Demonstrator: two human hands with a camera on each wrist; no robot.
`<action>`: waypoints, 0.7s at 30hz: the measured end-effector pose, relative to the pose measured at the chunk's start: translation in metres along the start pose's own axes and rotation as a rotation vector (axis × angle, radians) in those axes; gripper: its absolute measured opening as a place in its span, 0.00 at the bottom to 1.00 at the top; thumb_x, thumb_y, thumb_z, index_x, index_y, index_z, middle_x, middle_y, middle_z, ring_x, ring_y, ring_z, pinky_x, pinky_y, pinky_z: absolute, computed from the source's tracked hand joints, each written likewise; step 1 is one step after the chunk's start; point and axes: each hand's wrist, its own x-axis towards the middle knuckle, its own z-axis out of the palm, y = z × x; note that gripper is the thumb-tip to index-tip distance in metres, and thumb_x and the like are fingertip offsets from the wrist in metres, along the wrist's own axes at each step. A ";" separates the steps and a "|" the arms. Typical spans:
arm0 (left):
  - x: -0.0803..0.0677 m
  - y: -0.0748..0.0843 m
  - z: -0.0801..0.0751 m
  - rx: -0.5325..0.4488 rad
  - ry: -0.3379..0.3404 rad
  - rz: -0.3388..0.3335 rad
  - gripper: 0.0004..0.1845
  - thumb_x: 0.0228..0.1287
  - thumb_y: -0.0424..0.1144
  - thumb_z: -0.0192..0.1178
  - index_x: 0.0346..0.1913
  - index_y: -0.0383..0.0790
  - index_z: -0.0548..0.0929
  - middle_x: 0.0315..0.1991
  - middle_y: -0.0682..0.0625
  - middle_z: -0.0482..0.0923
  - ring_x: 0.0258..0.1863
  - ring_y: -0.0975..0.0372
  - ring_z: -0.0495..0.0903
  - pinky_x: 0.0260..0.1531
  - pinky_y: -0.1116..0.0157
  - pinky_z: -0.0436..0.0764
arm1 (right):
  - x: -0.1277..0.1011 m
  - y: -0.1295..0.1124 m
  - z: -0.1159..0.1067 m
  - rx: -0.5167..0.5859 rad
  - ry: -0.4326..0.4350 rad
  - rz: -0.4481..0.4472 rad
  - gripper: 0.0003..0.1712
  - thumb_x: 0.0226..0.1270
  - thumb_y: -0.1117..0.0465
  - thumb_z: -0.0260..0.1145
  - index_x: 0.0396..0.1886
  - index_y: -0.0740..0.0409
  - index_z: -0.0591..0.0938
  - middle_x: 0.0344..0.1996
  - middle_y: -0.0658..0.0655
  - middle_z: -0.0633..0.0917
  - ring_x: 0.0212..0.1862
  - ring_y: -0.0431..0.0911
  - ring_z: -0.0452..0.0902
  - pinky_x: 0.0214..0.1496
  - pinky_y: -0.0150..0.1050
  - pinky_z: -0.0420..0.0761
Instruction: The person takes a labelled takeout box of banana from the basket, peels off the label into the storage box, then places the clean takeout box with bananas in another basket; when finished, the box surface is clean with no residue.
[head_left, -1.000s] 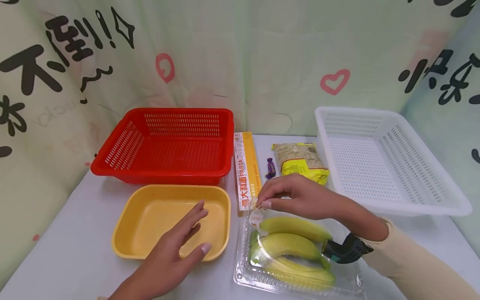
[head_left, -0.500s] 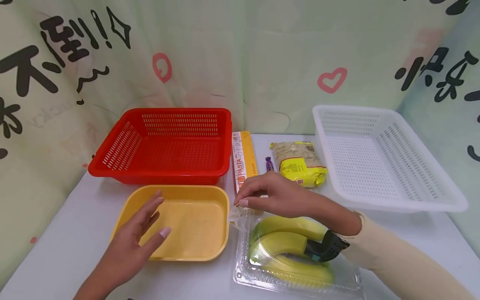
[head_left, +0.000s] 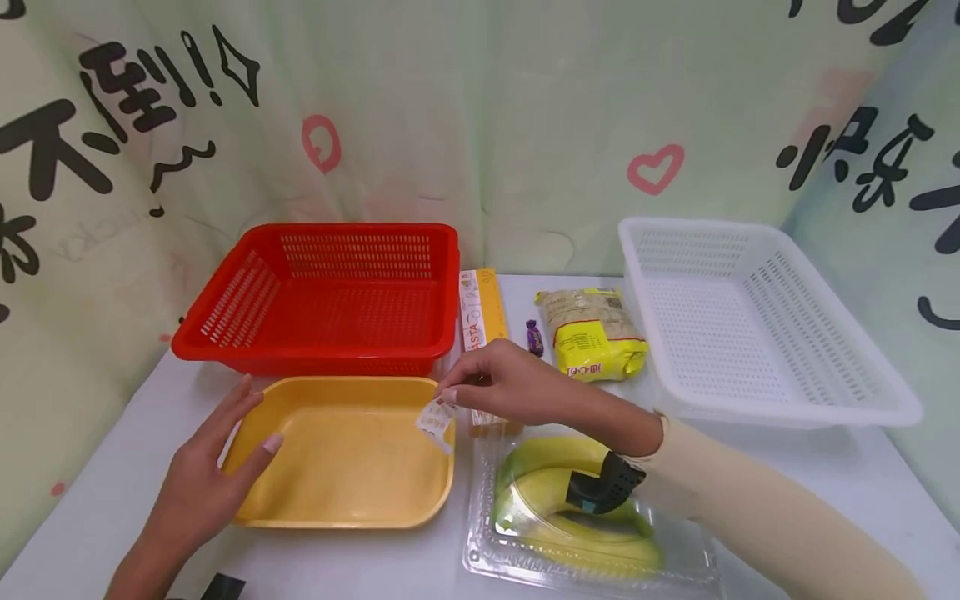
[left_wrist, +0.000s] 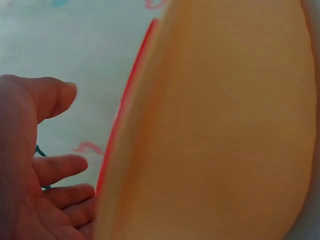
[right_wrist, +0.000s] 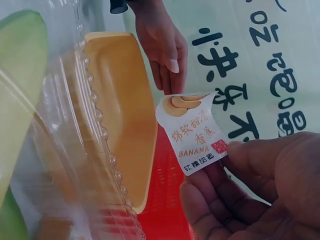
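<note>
A paper label (head_left: 437, 421) printed with bananas and the word BANANA hangs from my right hand (head_left: 510, 383), pinched at one corner between thumb and fingers. In the head view it overlaps the right rim of the yellow tray (head_left: 337, 454); its print faces the right wrist camera, where the label (right_wrist: 192, 137) curls slightly. My left hand (head_left: 197, 479) is held at the tray's left side, fingers extended, thumb apart, holding nothing. Beneath my right forearm sits a clear plastic clamshell (head_left: 480, 560) with bananas (head_left: 555, 546) inside, partly covered by the wrist strap.
Behind the tray is a red basket (head_left: 352, 325). A white basket (head_left: 750, 350) stands at the right. Between them lie a pasta box (head_left: 491, 308), a purple-wrapped candy (head_left: 534, 337) and a yellow-and-beige food packet (head_left: 596, 337). A printed curtain (head_left: 480, 125) hangs behind.
My right hand has carried the label leftward from above the clamshell to the tray's right edge. My left hand has moved left, from over the tray to its left side.
</note>
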 end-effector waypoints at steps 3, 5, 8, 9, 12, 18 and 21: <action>0.001 -0.009 0.001 0.053 0.017 -0.052 0.38 0.67 0.49 0.61 0.72 0.32 0.62 0.75 0.39 0.53 0.70 0.40 0.55 0.52 0.37 0.69 | 0.006 0.001 0.004 0.000 -0.019 0.030 0.08 0.67 0.65 0.65 0.42 0.60 0.88 0.31 0.48 0.85 0.27 0.41 0.70 0.27 0.29 0.70; 0.002 -0.013 0.002 0.066 -0.003 -0.095 0.40 0.68 0.51 0.59 0.73 0.31 0.58 0.75 0.38 0.50 0.71 0.39 0.53 0.53 0.36 0.68 | 0.010 0.001 0.006 0.000 -0.031 0.044 0.09 0.68 0.65 0.65 0.44 0.60 0.88 0.33 0.48 0.85 0.29 0.41 0.72 0.28 0.29 0.71; 0.003 -0.017 0.004 0.070 -0.039 -0.130 0.41 0.70 0.53 0.56 0.75 0.33 0.54 0.75 0.38 0.49 0.71 0.39 0.52 0.54 0.38 0.68 | 0.013 0.001 0.007 -0.003 -0.029 0.062 0.09 0.68 0.66 0.65 0.44 0.60 0.87 0.35 0.47 0.86 0.31 0.43 0.74 0.28 0.29 0.71; 0.004 -0.018 0.005 0.067 -0.048 -0.130 0.41 0.70 0.54 0.55 0.75 0.34 0.54 0.75 0.39 0.50 0.71 0.40 0.52 0.55 0.39 0.68 | 0.014 0.001 0.007 -0.003 -0.026 0.068 0.09 0.68 0.66 0.65 0.44 0.60 0.87 0.36 0.48 0.86 0.32 0.43 0.74 0.28 0.29 0.71; 0.005 -0.019 0.008 0.057 -0.069 -0.118 0.39 0.71 0.54 0.54 0.75 0.36 0.53 0.75 0.40 0.51 0.71 0.41 0.54 0.56 0.40 0.68 | 0.017 0.003 0.008 -0.005 -0.014 0.080 0.09 0.68 0.66 0.64 0.44 0.60 0.87 0.36 0.48 0.86 0.33 0.43 0.75 0.28 0.29 0.71; 0.004 -0.019 0.012 0.051 -0.069 -0.098 0.39 0.72 0.53 0.53 0.75 0.36 0.54 0.75 0.41 0.53 0.71 0.42 0.54 0.57 0.40 0.67 | 0.023 0.008 0.012 -0.026 -0.020 0.066 0.09 0.68 0.67 0.63 0.43 0.61 0.87 0.34 0.48 0.86 0.33 0.42 0.75 0.34 0.30 0.77; 0.004 -0.019 0.014 0.041 -0.054 -0.085 0.37 0.72 0.52 0.54 0.74 0.33 0.57 0.74 0.40 0.56 0.71 0.42 0.56 0.57 0.39 0.67 | 0.024 0.009 0.014 -0.025 -0.031 0.084 0.10 0.69 0.67 0.63 0.45 0.60 0.87 0.35 0.48 0.86 0.35 0.43 0.76 0.35 0.30 0.78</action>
